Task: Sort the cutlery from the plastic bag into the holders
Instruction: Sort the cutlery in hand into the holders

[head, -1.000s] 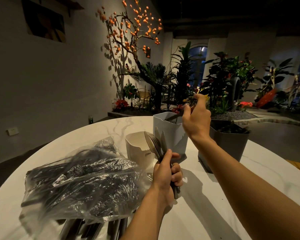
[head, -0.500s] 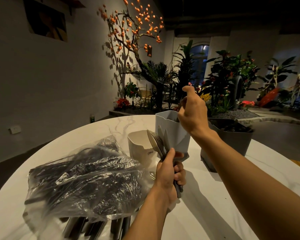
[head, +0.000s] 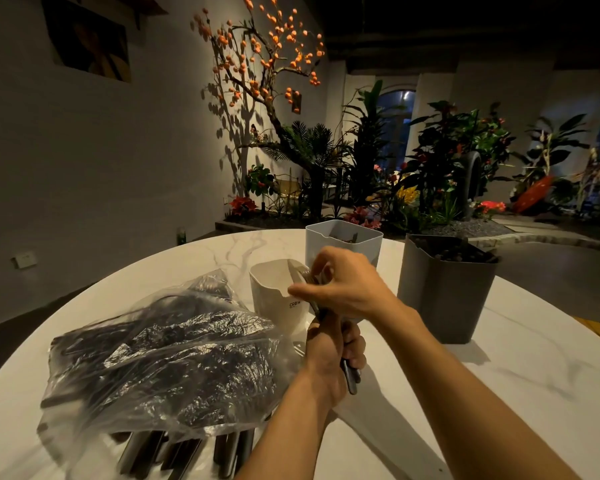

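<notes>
My left hand [head: 335, 355] grips a bunch of dark-handled cutlery [head: 350, 375] upright above the table. My right hand [head: 343, 285] has come down over the top of that bunch, fingers curled round one piece, thumb stretched left. Behind them stand a white holder [head: 274, 292], a light grey holder [head: 343, 240] and a dark grey holder [head: 444, 289]. The clear plastic bag [head: 167, 362] full of dark cutlery lies at the left, with several handles [head: 187, 452] sticking out of its near end.
The round white marble table [head: 499, 393] curves away on all sides, its edge close behind the holders. Beyond it are plants and an orange-blossomed tree [head: 264, 64] by the wall.
My right hand dropped from above the light grey holder down to the bunch in my left hand and closed on a piece. My left hand stayed about where it was.
</notes>
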`<action>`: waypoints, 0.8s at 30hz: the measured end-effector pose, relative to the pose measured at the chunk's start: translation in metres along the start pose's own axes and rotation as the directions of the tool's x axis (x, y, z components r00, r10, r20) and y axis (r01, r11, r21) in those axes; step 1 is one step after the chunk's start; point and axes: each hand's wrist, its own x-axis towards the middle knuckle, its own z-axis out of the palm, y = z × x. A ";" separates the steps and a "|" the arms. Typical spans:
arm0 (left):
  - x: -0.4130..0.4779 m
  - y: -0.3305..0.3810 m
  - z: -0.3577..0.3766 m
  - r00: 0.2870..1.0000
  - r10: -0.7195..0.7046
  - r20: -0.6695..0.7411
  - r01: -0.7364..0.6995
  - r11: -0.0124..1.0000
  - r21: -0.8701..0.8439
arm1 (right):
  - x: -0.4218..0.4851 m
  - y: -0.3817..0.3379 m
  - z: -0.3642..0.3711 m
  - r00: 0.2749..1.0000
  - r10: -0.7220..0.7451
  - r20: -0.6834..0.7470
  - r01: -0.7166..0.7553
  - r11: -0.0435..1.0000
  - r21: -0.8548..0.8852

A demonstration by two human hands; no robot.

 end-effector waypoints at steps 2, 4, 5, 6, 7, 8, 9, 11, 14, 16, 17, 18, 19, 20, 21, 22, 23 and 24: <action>-0.001 -0.001 -0.002 1.000 -0.006 0.011 0.006 1.000 -0.009 | -0.005 -0.005 0.006 0.998 0.057 0.027 -0.056 0.998 -0.042; -0.001 -0.001 -0.002 1.000 -0.006 0.008 0.006 1.000 -0.010 | -0.005 -0.009 0.004 0.996 0.090 0.013 -0.089 0.995 -0.036; -0.001 -0.001 -0.002 1.000 -0.006 0.011 0.006 1.000 -0.010 | -0.005 -0.009 0.002 0.993 0.114 0.027 -0.114 0.993 0.004; -0.002 -0.001 -0.002 1.000 -0.008 0.018 0.008 1.000 -0.005 | -0.005 -0.009 -0.001 0.989 0.139 0.053 -0.143 0.986 0.081; -0.002 0.000 -0.001 1.000 -0.008 0.028 0.007 1.000 0.010 | -0.006 -0.009 -0.004 0.982 0.162 0.092 -0.177 0.968 0.179; -0.003 0.000 0.000 0.999 -0.006 0.037 0.005 1.000 0.030 | -0.008 -0.008 -0.008 0.975 0.174 0.139 -0.206 0.942 0.265; -0.005 0.000 0.001 0.999 0.000 0.046 -0.002 0.999 0.052 | -0.010 -0.007 -0.011 0.968 0.173 0.180 -0.224 0.920 0.321; -0.006 0.001 0.002 0.998 0.017 0.058 -0.021 0.997 0.080 | -0.012 -0.005 -0.019 0.965 0.166 0.202 -0.232 0.901 0.368; -0.009 0.002 0.004 0.997 0.036 0.069 -0.042 0.995 0.090 | -0.012 0.000 -0.029 0.977 0.183 0.111 -0.213 0.889 0.405; -0.010 0.002 0.005 0.996 0.041 0.081 -0.050 0.993 0.111 | -0.010 0.005 -0.033 0.980 0.194 0.050 -0.192 0.844 0.501; -0.010 0.002 0.005 0.996 0.044 0.079 -0.053 0.991 0.125 | -0.009 0.006 -0.035 0.979 0.202 0.013 -0.174 0.804 0.569; -0.010 0.002 0.005 0.996 0.042 0.074 -0.052 0.989 0.137 | -0.008 0.008 -0.038 0.975 0.217 -0.042 -0.142 0.762 0.632; -0.011 0.002 0.005 0.997 0.038 0.068 -0.048 0.988 0.145 | -0.008 0.010 -0.042 0.964 0.241 -0.112 -0.101 0.723 0.684; -0.011 0.002 0.005 0.997 0.031 0.065 -0.040 0.988 0.150 | -0.007 0.013 -0.047 0.945 0.270 -0.184 -0.058 0.692 0.719; -0.010 0.003 0.005 0.998 0.026 0.066 -0.036 0.988 0.153 | -0.006 0.015 -0.052 0.921 0.300 -0.250 -0.017 0.671 0.741; -0.010 0.004 0.004 0.997 0.024 0.066 -0.034 0.988 0.152 | -0.005 0.018 -0.056 0.893 0.329 -0.307 0.017 0.657 0.754; -0.009 0.004 0.003 0.998 0.028 0.064 -0.038 0.988 0.150 | -0.004 0.020 -0.059 0.866 0.355 -0.352 0.047 0.643 0.764; -0.008 0.005 0.002 0.998 0.036 0.060 -0.044 0.988 0.147 | -0.004 0.021 -0.063 0.846 0.375 -0.380 0.067 0.632 0.772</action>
